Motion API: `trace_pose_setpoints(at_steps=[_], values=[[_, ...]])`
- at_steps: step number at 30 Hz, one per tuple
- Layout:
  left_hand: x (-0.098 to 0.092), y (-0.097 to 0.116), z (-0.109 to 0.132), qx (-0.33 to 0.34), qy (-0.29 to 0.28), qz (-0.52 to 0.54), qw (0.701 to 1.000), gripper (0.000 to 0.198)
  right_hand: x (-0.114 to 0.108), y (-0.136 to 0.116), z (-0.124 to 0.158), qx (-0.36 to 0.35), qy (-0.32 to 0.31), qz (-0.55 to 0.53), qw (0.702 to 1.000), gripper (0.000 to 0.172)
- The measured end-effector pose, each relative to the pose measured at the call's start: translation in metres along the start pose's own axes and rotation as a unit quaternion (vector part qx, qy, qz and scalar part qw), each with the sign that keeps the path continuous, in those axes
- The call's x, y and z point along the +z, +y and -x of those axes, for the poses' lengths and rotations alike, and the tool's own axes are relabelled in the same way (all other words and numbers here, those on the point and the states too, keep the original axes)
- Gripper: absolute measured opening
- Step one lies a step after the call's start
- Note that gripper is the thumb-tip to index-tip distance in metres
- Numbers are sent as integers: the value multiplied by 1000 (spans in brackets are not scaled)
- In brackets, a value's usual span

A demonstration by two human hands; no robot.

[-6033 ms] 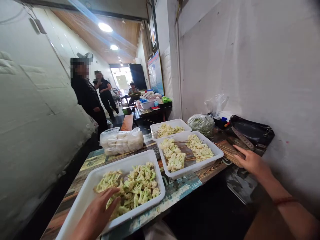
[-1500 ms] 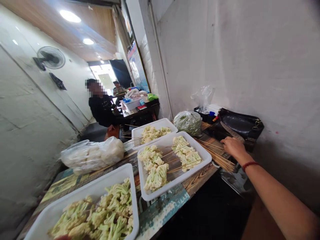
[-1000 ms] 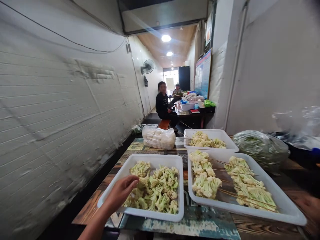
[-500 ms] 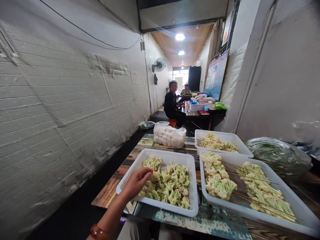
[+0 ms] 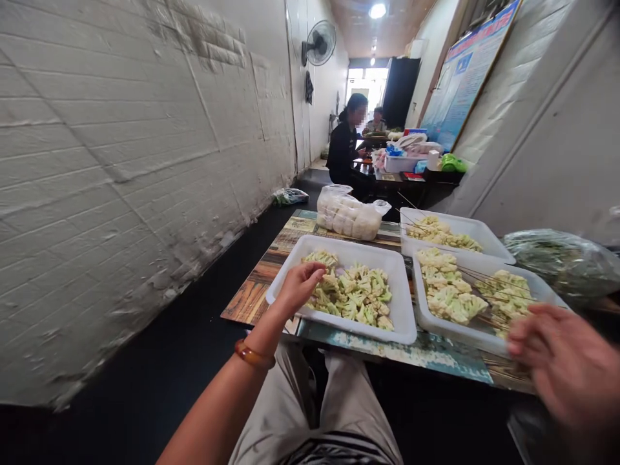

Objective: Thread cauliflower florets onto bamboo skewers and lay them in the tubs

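Since the frame half a second ago, the bare right hand (image 5: 571,361) has come into view at the right edge, and the view has tipped down, so the seated person's light trousers (image 5: 285,394) show more. It hangs blurred in front of the near corner of a white rectangular plastic tray (image 5: 455,332) — its thumb and fingertips look drawn close, but I cannot tell whether anything thin is between them. On the other side, the bare left hand (image 5: 303,287), with an amber-brown bangle (image 5: 254,355) on its wrist, has stayed over a second white rectangular plastic tray (image 5: 404,297), fingers curled toward the thumb beside the heap of loose pale-green cauliflower florets (image 5: 361,294); whether they pinch a floret is hidden. That heap fills much of the left tray, while pale cauliflower clusters (image 5: 448,290) and thin brown wooden sticks (image 5: 498,284) lie in the right one. For steady work, I would judge it best to take each floret by its firm stem, as the crumbly head may break, to keep the fingers out of line with any stick's point — and to work above the tray to catch crumbs.
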State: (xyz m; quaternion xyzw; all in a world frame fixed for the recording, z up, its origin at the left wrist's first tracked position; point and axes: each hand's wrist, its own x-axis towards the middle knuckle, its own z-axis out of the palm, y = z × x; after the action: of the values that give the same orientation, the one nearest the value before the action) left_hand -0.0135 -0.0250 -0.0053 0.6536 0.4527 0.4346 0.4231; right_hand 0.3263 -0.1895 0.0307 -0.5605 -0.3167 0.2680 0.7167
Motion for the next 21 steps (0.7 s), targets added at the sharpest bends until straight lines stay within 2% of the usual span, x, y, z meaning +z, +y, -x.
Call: trace_pose_setpoints(at_steps=[4, 7, 9, 11, 15, 21], values=[[-1, 0, 0, 37, -9, -30, 999, 27, 96, 14, 15, 116, -175, -71, 975, 25], [-2, 3, 2, 48, -29, -28, 998, 24, 152, 25, 27, 155, -236, -126, 951, 25], [-2, 8, 6, 48, -62, -6, 997, 24, 172, 35, 31, 152, -251, -132, 947, 25], [-1, 14, 13, 48, -99, 4, 994, 25, 182, 46, 35, 144, -268, -129, 944, 28], [5, 26, 26, 44, -169, 1, 985, 30, 186, 59, 41, 129, -280, -124, 943, 32], [11, 27, 28, 26, -217, -18, 976, 28, 186, 61, 41, 109, -249, -130, 953, 26]])
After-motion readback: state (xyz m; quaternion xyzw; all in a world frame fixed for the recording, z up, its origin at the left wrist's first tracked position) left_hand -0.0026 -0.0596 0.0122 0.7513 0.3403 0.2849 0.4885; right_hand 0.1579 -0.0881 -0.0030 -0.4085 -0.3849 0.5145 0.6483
